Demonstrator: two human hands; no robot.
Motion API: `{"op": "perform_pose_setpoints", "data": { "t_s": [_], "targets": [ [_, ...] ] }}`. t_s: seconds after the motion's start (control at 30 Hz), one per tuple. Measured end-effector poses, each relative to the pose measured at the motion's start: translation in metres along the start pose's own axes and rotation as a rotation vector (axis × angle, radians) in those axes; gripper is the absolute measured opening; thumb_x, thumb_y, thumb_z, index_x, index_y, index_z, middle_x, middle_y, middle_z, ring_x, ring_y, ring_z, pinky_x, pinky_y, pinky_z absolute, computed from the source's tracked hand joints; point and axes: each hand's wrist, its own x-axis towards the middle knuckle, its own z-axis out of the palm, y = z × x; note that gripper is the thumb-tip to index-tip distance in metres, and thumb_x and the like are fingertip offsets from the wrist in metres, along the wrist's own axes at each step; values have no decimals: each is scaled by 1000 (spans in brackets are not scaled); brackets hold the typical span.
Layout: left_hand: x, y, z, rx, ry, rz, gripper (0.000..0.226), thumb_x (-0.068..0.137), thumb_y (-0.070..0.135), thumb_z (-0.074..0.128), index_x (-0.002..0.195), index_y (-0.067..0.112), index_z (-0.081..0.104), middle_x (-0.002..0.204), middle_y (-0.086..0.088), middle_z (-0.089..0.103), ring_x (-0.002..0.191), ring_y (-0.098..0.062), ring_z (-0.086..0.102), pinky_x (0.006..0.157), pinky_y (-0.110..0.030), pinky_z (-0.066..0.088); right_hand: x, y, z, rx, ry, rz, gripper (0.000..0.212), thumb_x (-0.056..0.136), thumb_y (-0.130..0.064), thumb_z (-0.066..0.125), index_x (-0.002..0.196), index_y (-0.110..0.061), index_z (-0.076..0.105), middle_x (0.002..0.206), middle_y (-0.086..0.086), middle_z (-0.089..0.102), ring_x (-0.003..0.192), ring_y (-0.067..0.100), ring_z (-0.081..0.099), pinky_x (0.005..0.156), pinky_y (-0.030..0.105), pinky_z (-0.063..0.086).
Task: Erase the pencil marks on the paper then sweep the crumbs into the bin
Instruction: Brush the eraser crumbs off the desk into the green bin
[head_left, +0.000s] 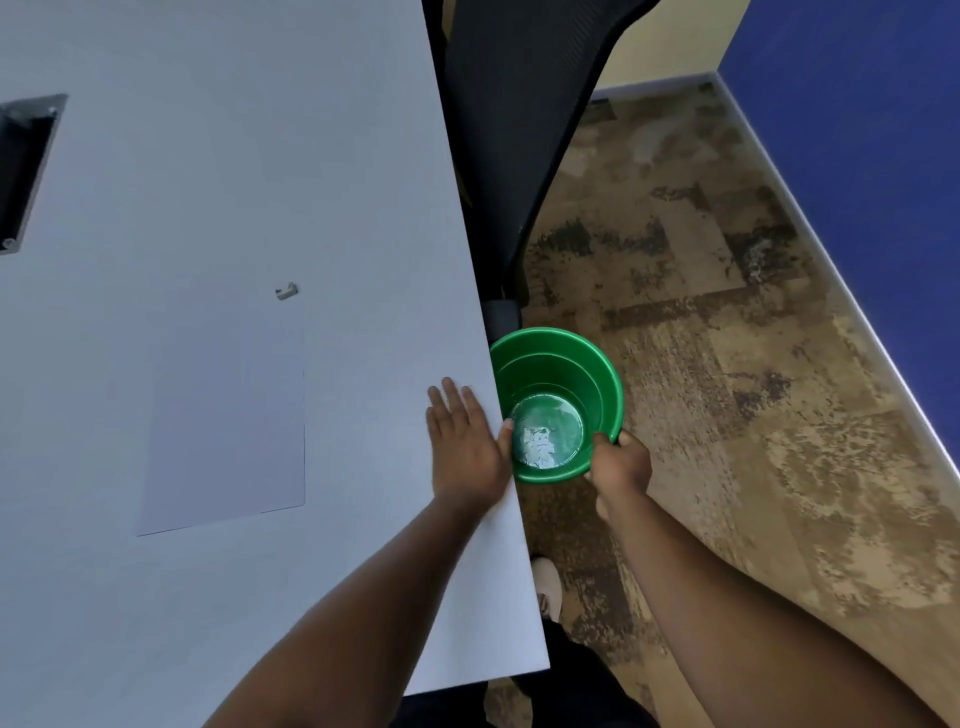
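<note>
Desk (208, 156), white and broad, is filling the left half of the head view, its right edge running diagonally from top centre down to a corner near the bottom. Patterned brown carpet (727, 364) is stretching away to the right, open as far as a blue wall (857, 130). A black mesh office chair (519, 130) is standing against the desk's far right edge. A dark rectangular cable opening (23, 171) is sitting at the desk's left side.

A white sheet of paper (228, 415) is lying flat on the desk, well left of the edge, with bare desktop around it; any pencil marks on it are too faint to tell. No writing or brand is readable anywhere.

A green plastic bin (556, 405) is hanging just beside the desk edge, its rim at about desktop level, tilted so its inside is facing the camera. Pale specks are showing on its shiny bottom; whether they are crumbs or glare cannot be told.

The left hand (467, 441) is lying flat on the desk at the edge, fingers straight and together, thumb reaching to the bin's rim. The right hand (618, 467) is gripping the bin's near rim, fingers curled around it.

A small pale eraser (287, 291) is resting on the desk just beyond the paper's far right corner.
</note>
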Motion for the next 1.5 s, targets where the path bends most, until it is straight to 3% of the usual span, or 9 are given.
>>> {"op": "perform_pose_setpoints", "data": {
  "t_s": [0.2,0.33,0.47,0.67,0.87,0.97,1.13,1.33,1.5],
  "targets": [
    [-16,37,8,-61,-62,301,72,109,49,20,162,5,-1,170,-14,-8,156,-26,-18,129,-44,-2,-3,-1,6,18,-18,2,14,92,-17,57,95,-15,70,89,6,72,81,27,70,77,50,60],
    [-16,27,3,-151,28,168,78,105,56,19,163,6,1,171,-12,-7,157,-27,-16,126,-37,-8,-3,0,5,7,-24,6,13,94,-16,57,97,-14,70,91,7,72,82,25,69,76,44,60],
    [-1,-25,-6,-48,110,-51,89,98,62,9,161,-1,6,169,-22,-2,156,-38,-10,127,-45,-4,-1,2,2,12,-13,2,12,94,-15,58,91,-13,69,87,12,72,71,23,62,63,34,49],
    [16,-34,-5,-26,103,-218,93,96,63,4,160,-5,7,168,-27,-2,156,-42,-8,128,-51,0,3,6,-2,31,-30,12,14,94,-13,57,85,-14,68,85,11,72,71,23,63,65,34,49],
    [-10,37,19,39,-14,74,81,103,61,8,162,6,0,167,-20,-17,153,-36,-26,128,-49,-6,5,2,-5,32,-43,20,15,96,-15,55,90,-15,69,86,6,72,78,24,69,73,41,57],
    [-24,60,28,14,-9,165,78,106,60,16,163,8,3,170,-11,-14,155,-29,-23,128,-46,-3,7,3,-5,40,-42,10,15,94,-14,57,88,-17,70,86,4,73,80,25,71,75,43,60],
    [-15,29,13,-89,148,-6,81,104,60,18,163,7,2,169,-14,-15,155,-31,-21,125,-42,-10,12,-1,-6,46,-73,36,15,95,-14,57,90,-19,70,89,3,74,84,25,71,82,48,59],
    [-2,-37,1,-47,173,-385,89,100,64,10,161,-2,10,169,-23,0,157,-39,-4,126,-57,6,12,-3,-5,32,-74,31,15,96,-14,56,95,-18,70,90,4,73,86,26,70,82,46,59],
    [-35,10,22,-49,104,-332,92,100,67,7,161,-2,4,169,-22,-6,157,-36,-12,126,-53,-5,3,-2,-3,26,-105,44,16,97,-12,56,101,-12,71,90,5,72,85,25,70,81,45,58]
  ]
}}
